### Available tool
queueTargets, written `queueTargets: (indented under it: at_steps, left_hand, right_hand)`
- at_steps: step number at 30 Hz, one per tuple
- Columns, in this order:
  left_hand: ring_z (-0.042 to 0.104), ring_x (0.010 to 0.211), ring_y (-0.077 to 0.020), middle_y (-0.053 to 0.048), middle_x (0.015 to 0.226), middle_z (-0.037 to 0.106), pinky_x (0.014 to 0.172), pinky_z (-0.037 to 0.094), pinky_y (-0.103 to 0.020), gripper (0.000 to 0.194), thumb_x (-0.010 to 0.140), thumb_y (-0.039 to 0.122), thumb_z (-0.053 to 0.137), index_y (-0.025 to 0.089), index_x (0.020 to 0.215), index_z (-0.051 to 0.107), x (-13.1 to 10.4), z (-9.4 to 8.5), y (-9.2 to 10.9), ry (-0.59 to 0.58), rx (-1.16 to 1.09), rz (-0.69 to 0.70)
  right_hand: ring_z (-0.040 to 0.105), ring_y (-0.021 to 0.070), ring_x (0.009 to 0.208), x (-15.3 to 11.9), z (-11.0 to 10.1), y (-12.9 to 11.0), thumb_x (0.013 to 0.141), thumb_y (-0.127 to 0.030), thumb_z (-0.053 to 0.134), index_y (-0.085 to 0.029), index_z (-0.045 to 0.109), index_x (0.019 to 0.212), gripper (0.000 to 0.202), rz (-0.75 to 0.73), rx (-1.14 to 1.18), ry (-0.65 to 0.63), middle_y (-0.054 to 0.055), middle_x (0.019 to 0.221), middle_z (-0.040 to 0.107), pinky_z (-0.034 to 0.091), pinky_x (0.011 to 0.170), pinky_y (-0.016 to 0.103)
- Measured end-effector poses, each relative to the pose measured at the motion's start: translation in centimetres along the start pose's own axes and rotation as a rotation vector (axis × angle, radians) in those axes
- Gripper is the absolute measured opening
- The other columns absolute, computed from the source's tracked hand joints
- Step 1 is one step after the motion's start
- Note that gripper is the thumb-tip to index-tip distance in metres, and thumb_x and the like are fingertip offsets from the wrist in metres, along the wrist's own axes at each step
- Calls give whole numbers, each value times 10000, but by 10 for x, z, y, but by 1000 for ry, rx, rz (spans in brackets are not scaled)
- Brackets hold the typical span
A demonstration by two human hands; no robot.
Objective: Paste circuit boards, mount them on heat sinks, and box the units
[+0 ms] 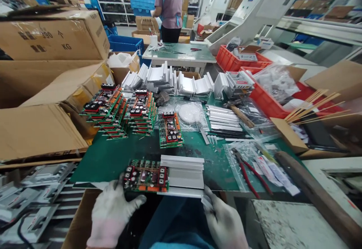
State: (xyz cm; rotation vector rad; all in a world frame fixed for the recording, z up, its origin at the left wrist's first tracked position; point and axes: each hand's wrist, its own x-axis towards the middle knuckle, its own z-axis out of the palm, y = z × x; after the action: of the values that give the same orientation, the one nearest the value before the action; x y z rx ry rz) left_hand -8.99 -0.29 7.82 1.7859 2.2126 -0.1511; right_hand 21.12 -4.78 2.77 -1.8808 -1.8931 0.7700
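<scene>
- Behind the green work surface (198,147), a person (171,3) in a pink top is standing near shelving (113,0), and a second table (181,54) is holding hand tools.
- On the near edge of the surface, one circuit board (145,176) is lying in line with a silvery metal profile (185,177). Its right end is overlapping the profile's left end, seemingly between the rails.
- Only that short end is sitting within the profile; most of the board is lying outside, and most of the channel is showing bare, so the fit is looking barely begun.
- The gloved left hand (111,211) is touching the board's outer end with its fingers, its thumb spreading wide rather than closing on the board.
- The gloved right hand (224,219) is keeping a narrow grip on what is looking like a small pale piece (207,203), beside the profile's right end; just what it is, the view is not showing.
- Farther back, a single board (170,130) and two stacks of boards (107,111) (141,111) are sitting outside any profile, while loose profiles (161,77) are lying behind them.
- To the right, metal strips (224,120), a hammer (241,115) and red-handled pliers (250,173) are resting by plastic bags (236,158).
</scene>
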Motion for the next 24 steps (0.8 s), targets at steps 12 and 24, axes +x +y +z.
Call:
queueTargets:
  at_steps: [12, 24]
  left_hand:
    - [660, 840, -276, -89, 922, 654, 730, 518, -357, 546, 882, 590, 430, 172, 1190, 600, 5, 39, 14, 177, -77, 297]
    - [669, 901, -261, -90, 1048, 638, 719, 521, -318, 525, 882, 501, 413, 198, 1288, 548, 4, 23, 17, 50, -37, 241]
  right_hand:
    - [750, 246, 915, 1, 4, -12, 862, -183, 431, -121, 581, 1357, 521, -4, 76, 58, 113, 1053, 765, 595, 805, 299]
    - [714, 253, 1041, 8, -16, -25, 900, -383, 454, -162, 686, 1235, 463, 122, 264, 43, 108, 1108, 750, 570, 847, 272]
